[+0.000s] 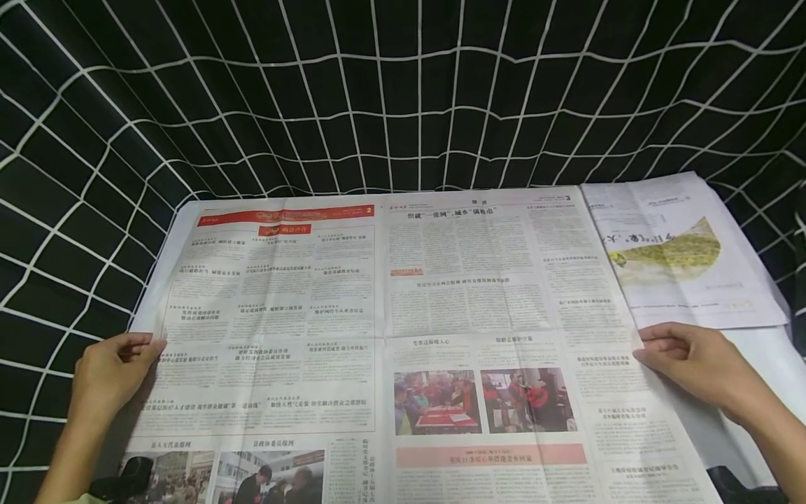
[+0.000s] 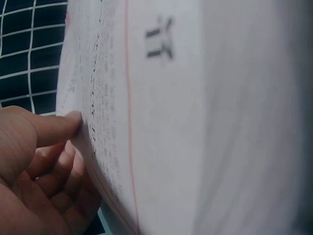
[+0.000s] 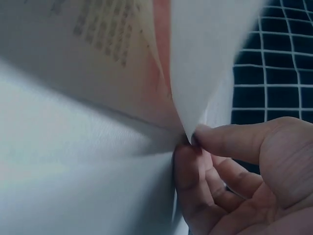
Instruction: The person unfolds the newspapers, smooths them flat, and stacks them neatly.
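Note:
A wide newspaper [image 1: 466, 308] lies spread out in the head view, with a vertical crease down its middle and colour photos on its lower half. At its left edge my left hand [image 1: 116, 371] pinches the paper; in the left wrist view the thumb [image 2: 58, 128] lies on the printed side and the other fingers curl behind. My right hand [image 1: 699, 364] pinches the right edge. Seen from the right wrist, thumb and forefinger [image 3: 188, 171] meet on the sheet's edge, and the paper bends up there. The newspaper's bottom edge runs out of the head view.
Another folded newspaper [image 1: 680, 280] with a green and yellow picture lies to the right, partly under the spread one. Both rest on a white tabletop [image 1: 743, 434]. Black cloth with a white grid [image 1: 403, 98] hangs behind and at the sides.

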Tool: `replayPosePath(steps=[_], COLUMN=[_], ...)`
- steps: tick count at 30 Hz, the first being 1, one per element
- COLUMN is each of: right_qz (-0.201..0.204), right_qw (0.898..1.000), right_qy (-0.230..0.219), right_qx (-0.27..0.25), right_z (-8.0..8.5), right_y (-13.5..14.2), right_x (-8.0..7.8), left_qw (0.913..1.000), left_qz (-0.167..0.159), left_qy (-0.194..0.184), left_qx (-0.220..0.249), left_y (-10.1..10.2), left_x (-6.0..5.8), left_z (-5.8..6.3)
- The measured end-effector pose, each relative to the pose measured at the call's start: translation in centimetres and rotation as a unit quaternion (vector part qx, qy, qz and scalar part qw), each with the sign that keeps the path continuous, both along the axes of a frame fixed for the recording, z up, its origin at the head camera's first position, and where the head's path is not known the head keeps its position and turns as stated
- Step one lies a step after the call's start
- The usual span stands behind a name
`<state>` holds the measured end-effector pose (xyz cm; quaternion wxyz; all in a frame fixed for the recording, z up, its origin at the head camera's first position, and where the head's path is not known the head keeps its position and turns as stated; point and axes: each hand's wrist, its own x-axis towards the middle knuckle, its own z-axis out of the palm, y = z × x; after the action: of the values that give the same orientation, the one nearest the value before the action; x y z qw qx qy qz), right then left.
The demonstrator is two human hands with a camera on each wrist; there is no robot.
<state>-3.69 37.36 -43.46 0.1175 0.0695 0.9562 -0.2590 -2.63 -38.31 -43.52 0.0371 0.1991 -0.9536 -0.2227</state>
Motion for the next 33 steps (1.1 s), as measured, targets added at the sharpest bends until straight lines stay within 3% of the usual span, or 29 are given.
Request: replayPosePath(steps=[9,13,20,26,33], right_qz=[0.019,0.007,-0.054,-0.114,-0.215], right_qw=[1.000,1.000,0.995,0.985,0.970], right_qy=[-0.023,-0.004,0.070,0.102,0.109], right_qx=[0.003,0.021,0.052,0.077,0.032], right_z=[0.5,0.6,0.9,0.6,0.2], right_y=[0.3,0.2,1.4,3.4,6.2], right_x=[-0.4,-0.5,-0.9,-1.6,-3.4], left_qw=[1.0000,0.9999,1.0000,0.9999,0.9975], left_qz=[0.007,0.006,0.005,-0.001,-0.013], left_qy=[0.002,-0.001,-0.004,0.011,0.048], left_qx=[-0.006,-0.008,-0.001,0.002,0.051], left_y=[0.0,0.0,0.5,1.2,2.1], left_x=[0.1,0.0,0.2,0.2,-0.1], left_z=[0.0,0.0,0.5,1.0,1.8])
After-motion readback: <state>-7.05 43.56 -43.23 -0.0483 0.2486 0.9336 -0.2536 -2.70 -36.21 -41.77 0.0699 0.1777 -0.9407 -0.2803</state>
